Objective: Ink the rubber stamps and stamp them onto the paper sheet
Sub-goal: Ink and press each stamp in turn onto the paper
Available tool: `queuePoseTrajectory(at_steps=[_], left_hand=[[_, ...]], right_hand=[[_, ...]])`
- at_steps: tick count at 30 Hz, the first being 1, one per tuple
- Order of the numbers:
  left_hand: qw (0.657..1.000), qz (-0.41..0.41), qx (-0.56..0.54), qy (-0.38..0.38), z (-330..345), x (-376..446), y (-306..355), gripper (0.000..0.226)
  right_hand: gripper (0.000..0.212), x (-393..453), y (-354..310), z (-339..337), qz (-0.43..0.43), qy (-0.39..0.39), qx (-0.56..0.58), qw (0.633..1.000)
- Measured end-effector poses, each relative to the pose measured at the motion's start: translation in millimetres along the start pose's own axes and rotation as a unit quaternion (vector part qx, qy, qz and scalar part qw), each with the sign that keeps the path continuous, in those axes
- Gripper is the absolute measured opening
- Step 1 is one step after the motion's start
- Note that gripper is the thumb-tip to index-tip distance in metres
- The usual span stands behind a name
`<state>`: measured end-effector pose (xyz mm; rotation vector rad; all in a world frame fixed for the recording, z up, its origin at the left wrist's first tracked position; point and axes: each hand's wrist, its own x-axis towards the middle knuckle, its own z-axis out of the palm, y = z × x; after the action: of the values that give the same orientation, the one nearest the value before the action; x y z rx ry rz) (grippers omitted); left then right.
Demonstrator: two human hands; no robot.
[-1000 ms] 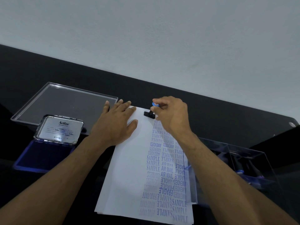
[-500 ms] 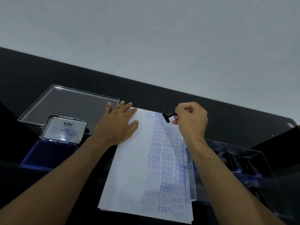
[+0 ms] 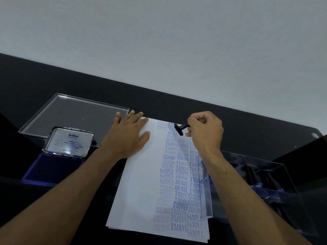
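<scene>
head view: the left hand (image 3: 128, 137) lies flat, fingers straight, pressing the far left corner of the paper sheet (image 3: 141, 188), whose right half carries blue imprints. the right hand (image 3: 206, 131) curls round the handle of a black rubber stamp (image 3: 179, 129), tilted and lifted above the sheet's far edge. at left, the open blue ink pad (image 3: 53, 169), its lid (image 3: 68, 142) raised; beyond it, a clear tray lid (image 3: 74, 115). at right, a clear box (image 3: 261, 181) holding more stamps, partly hidden by the right forearm. all rest on a black table (image 3: 247, 135).
</scene>
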<state>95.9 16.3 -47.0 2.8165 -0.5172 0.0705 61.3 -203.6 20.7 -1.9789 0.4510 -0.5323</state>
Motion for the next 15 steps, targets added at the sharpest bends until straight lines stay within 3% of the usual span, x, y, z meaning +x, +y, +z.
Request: queuePoseTrajectory(at_steps=[10,15], left_hand=[[1.000,-0.006,0.028,-0.004,-6.0,0.4,8.0,0.059],[0.999,-0.004,0.035,0.032,-14.3,-7.3,34.5,0.060]], right_hand=[[0.009,-9.8,-8.1,-12.7,-0.008,-0.015,0.037,0.999],[0.010,-23.1,-9.9,-37.4,-0.001,-0.005,0.073,0.997]])
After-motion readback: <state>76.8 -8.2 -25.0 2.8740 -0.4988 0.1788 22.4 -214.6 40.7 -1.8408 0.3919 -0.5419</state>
